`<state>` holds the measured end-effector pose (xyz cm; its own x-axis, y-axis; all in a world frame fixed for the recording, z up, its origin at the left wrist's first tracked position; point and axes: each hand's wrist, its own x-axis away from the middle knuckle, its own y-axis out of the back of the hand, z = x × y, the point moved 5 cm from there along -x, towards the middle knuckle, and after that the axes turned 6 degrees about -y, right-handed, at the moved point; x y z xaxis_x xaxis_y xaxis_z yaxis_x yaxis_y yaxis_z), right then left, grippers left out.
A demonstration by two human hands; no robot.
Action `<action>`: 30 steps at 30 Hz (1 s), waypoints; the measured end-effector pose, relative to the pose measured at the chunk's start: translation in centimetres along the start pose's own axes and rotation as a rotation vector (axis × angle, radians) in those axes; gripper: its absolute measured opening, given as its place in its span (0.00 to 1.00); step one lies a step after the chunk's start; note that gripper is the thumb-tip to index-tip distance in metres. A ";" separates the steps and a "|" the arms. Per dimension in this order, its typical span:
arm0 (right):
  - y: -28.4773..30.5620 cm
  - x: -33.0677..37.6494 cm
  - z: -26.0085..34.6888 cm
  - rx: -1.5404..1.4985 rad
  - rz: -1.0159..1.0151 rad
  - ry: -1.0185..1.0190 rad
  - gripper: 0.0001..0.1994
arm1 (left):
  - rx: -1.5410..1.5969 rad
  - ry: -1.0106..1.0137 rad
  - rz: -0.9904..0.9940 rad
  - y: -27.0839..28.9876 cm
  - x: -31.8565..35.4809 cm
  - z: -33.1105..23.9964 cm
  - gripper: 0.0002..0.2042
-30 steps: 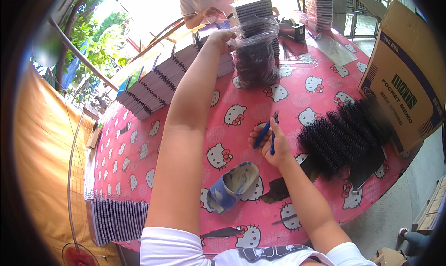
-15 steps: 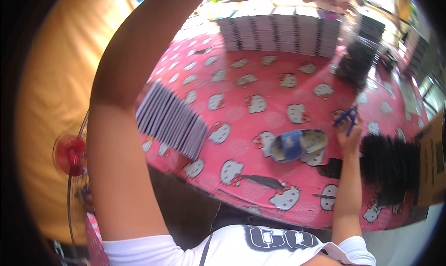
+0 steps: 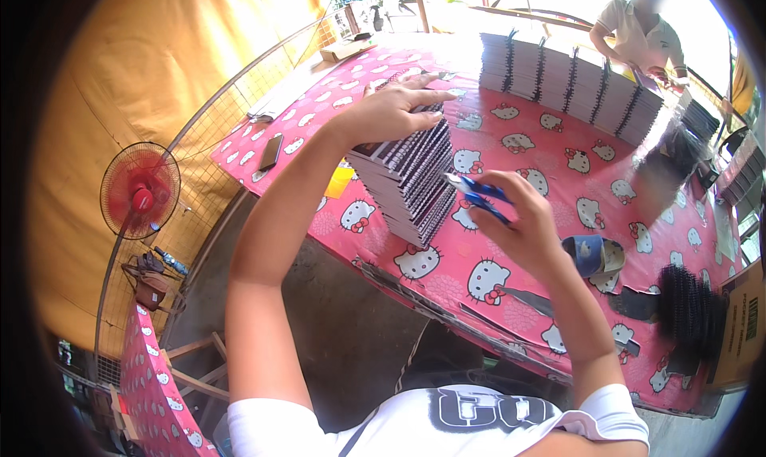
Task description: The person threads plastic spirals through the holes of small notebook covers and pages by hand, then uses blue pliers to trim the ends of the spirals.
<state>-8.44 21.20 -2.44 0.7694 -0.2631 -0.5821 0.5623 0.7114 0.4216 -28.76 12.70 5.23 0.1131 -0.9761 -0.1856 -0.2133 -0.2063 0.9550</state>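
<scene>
A tall stack of spiral-bound notebooks [image 3: 411,182] stands on the pink table, its dark coils facing right. My left hand [image 3: 389,112] lies on top of it, palm down with fingers spread, gripping nothing. Just right of the coils, my right hand [image 3: 520,218] is closed around blue-handled pliers [image 3: 483,192]. Their metal jaws point left at the stack's coiled side; whether they touch a coil I cannot tell.
A row of spiral-bound books [image 3: 570,86] lines the far side, with a co-worker [image 3: 642,38] behind it. To the right are a blue sandal [image 3: 586,255], black binding coils [image 3: 688,309] and a cardboard box [image 3: 744,321]. A phone [image 3: 271,151] lies left; a red fan [image 3: 141,192] stands beyond.
My view has swung left. My left hand, out of sight before, now rests on the notebook stack. My right hand has brought the pliers leftward from the table's right side to the coils.
</scene>
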 end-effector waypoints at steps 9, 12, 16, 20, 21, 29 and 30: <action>-5.0 -2.8 2.1 0.258 -0.174 0.276 0.20 | -0.002 0.054 -0.028 -0.5 0.8 1.4 0.18; -6.4 -3.7 -1.1 -0.361 0.228 -0.209 0.18 | -0.035 0.056 0.003 -0.7 0.7 1.4 0.17; -6.6 -3.8 -2.5 -0.996 0.644 -0.657 0.22 | -0.063 0.069 -0.006 -0.3 1.0 -0.3 0.22; -6.4 -3.1 -2.0 -0.541 0.295 -0.325 0.23 | 0.119 0.029 -0.034 0.4 1.3 0.2 0.29; -5.4 -3.2 -1.3 -0.205 0.147 -0.055 0.22 | 0.140 0.032 -0.044 0.4 1.4 0.1 0.29; -6.3 -4.1 -2.1 -0.234 0.153 -0.088 0.19 | 0.129 -0.035 -0.073 0.4 1.3 0.0 0.29; -6.5 -4.1 -3.0 -0.542 0.345 -0.336 0.20 | 0.137 -0.048 -0.079 0.4 1.2 0.1 0.29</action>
<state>-16.18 19.64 -4.84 0.9766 -0.0892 -0.1959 0.1081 0.9903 0.0877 -28.79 11.47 5.42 0.0885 -0.9581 -0.2725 -0.3366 -0.2863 0.8971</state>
